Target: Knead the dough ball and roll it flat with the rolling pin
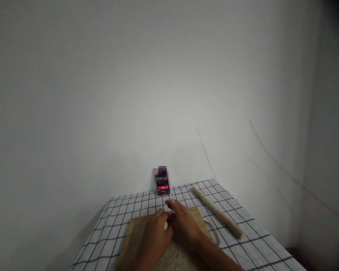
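Observation:
Both hands meet above a flat brown board (135, 226), whose near part has a pale, speckled look. My left hand (158, 231) is closed, its fingers curled inward around a small whitish piece of dough (166, 226). Only a sliver of that piece shows between the hands. My right hand (183, 222) presses against the left from the right side, fingers close together and pointing forward and left. Its palm and inner fingertips are hidden, but it closes over the same piece.
A wooden rolling pin (219, 212) lies slanted on the checked tablecloth (101, 237), right of the board. A thin loop (215, 234) sticks out from the board's right edge. At the back, a phone (163, 180) leans on the white wall (158, 94).

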A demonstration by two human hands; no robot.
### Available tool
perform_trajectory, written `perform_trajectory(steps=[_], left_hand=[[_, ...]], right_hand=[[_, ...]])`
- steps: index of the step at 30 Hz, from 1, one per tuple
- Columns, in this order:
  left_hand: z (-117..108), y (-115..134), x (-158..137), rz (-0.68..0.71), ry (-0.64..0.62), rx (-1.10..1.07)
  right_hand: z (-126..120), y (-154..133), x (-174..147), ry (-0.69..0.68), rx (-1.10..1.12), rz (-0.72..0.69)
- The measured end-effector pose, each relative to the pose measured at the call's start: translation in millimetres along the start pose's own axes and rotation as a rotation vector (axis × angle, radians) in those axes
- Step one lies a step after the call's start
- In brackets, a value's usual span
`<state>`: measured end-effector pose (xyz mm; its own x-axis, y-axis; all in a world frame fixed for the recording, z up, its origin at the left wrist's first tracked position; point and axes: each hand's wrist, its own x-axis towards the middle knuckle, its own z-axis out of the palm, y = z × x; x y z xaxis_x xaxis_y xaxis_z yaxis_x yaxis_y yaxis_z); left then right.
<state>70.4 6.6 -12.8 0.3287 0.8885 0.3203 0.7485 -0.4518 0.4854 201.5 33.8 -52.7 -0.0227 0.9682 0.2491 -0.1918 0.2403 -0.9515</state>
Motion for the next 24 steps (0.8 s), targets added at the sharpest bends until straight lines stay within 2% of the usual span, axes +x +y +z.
perform_trajectory(steps=[2, 5, 9, 14, 17, 22, 24], left_hand=[[12, -7, -8, 0.011, 0.033, -0.043], [22, -13, -19, 0.041, 0.042, -0.06], [21, -11, -26, 0.045, 0.024, -0.077], [2, -11, -31, 0.044, 0.0, -0.242], [-3, -13, -30, 0.046, -0.007, -0.33], [-2, -9, -19, 0.163, 0.007, -0.128], [1, -9, -16, 0.143, -0.029, -0.116]], right_hand=[[0, -1, -2, -0.022, -0.07, -0.036], [4, -6, -9, -0.134, -0.214, -0.095], [8, -15, -17, -0.262, -0.306, -0.147], [4, -14, -16, -0.243, -0.223, -0.056], [0, -8, -11, -0.237, -0.249, -0.066], [3, -14, 0, -0.216, -0.343, -0.117], [8, -21, 2, -0.206, -0.429, -0.15]])
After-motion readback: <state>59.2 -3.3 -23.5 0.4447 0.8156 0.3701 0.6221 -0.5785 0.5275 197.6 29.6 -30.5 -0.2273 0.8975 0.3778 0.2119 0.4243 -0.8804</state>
